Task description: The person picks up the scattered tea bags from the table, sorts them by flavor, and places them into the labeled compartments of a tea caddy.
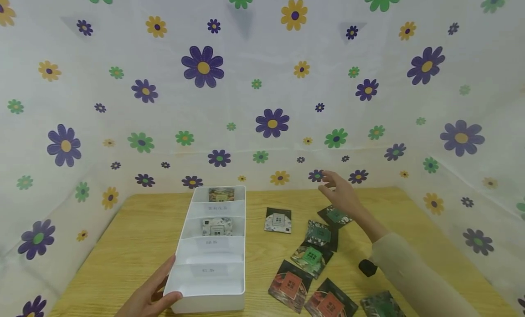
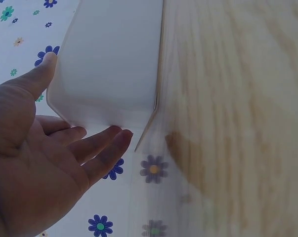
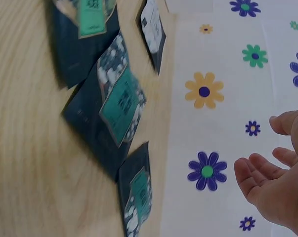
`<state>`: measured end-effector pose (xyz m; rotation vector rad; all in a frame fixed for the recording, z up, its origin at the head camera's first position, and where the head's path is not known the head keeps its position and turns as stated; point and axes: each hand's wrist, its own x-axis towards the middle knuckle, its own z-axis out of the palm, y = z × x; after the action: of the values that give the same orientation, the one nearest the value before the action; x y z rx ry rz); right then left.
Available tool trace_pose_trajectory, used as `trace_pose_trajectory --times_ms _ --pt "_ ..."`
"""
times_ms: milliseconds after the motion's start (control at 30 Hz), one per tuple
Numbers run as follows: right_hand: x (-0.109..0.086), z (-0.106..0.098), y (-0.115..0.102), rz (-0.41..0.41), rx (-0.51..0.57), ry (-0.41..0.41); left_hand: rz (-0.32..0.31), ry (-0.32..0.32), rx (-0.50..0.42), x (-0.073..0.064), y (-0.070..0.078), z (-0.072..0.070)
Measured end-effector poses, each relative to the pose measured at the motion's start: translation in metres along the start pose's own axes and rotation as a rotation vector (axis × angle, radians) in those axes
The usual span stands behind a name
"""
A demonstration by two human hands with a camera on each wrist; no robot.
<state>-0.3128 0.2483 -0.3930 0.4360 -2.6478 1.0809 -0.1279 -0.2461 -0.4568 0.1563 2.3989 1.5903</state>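
Observation:
My left hand (image 1: 151, 293) grips the near left corner of a white divided box (image 1: 212, 284), thumb at one wall and fingers along the other. In the left wrist view, its fingertips lie right at the edge of the box (image 2: 106, 59). My right hand (image 1: 341, 196) hovers above the table's far right part, empty, with fingers loosely bent. Nearest below it lies a dark sachet with a green label (image 1: 334, 215), partly hidden by the forearm. Another green-labelled sachet (image 3: 121, 106) lies beside it. A white-and-black sachet (image 1: 278, 220) lies apart, right of the box.
An orange-patterned sachet (image 1: 221, 195) sits in the box's farthest compartment, a white sachet (image 1: 216, 227) in the one before it. Nearer me lie two red-labelled sachets (image 1: 290, 285) and more green-labelled ones (image 1: 312, 258). A small black object (image 1: 368, 268) stands by the right sleeve. Flowered cloth (image 1: 262, 94) surrounds the table.

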Motion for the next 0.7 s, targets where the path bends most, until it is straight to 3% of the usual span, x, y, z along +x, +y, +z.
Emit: trace_pose_trajectory --times_ms 333,700 --pt "-0.022 -0.020 0.022 0.082 -0.018 0.008 -0.007 0.002 0.007 0.000 -0.001 0.000" --pt "-0.040 -0.029 0.043 0.166 -0.062 0.015 -0.003 0.018 0.001 -0.001 0.002 0.001"
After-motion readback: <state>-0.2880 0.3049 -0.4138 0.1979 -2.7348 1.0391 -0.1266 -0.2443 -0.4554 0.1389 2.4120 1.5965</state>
